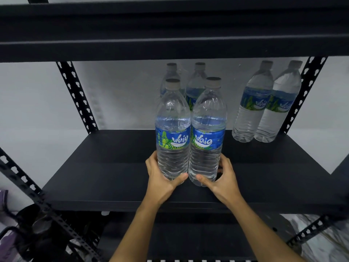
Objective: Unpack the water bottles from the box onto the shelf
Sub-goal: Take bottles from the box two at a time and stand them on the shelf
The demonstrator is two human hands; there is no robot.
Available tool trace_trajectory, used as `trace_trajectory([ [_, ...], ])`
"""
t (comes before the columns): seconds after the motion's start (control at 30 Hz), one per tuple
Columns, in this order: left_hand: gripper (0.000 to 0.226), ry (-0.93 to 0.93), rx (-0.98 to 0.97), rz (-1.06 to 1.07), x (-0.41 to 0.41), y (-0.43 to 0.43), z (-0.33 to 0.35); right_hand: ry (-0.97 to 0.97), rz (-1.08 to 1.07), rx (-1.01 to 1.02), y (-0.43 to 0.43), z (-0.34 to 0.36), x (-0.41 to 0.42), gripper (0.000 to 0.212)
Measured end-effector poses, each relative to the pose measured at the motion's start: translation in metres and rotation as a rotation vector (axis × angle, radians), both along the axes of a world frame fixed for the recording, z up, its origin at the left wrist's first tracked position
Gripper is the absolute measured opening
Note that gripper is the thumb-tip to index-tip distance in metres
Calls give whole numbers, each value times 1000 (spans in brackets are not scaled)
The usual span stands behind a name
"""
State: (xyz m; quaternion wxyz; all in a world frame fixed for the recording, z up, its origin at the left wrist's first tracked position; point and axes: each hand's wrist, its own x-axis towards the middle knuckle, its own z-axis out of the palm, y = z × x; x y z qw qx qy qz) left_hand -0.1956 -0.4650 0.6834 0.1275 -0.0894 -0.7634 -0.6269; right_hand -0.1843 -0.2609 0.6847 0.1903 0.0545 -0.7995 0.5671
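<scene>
- Dark shelf (103,167) is carrying four bottles (251,110) along its back edge.
- Left hand (160,178) is gripping the left bottle (172,129).
- Right hand (224,178) is gripping the right bottle (207,133), seemingly touching its neighbour.

Two clear, blue-labelled water bottles (172,129) stand upright, touching, at the front of the black shelf (94,167), four more behind.
</scene>
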Motion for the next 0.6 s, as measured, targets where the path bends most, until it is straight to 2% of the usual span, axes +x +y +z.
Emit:
trace_trajectory([
  [0.13,108,0,38,8,-6,-5,-5,-4,7,-4,0,0,-1,101],
  [0.43,99,-60,142,-61,-6,-13,-6,2,-10,8,-1,-2,-2,92],
  [0.6,100,-48,134,-75,-4,-10,-4,-5,-1,10,0,-3,-2,99],
])
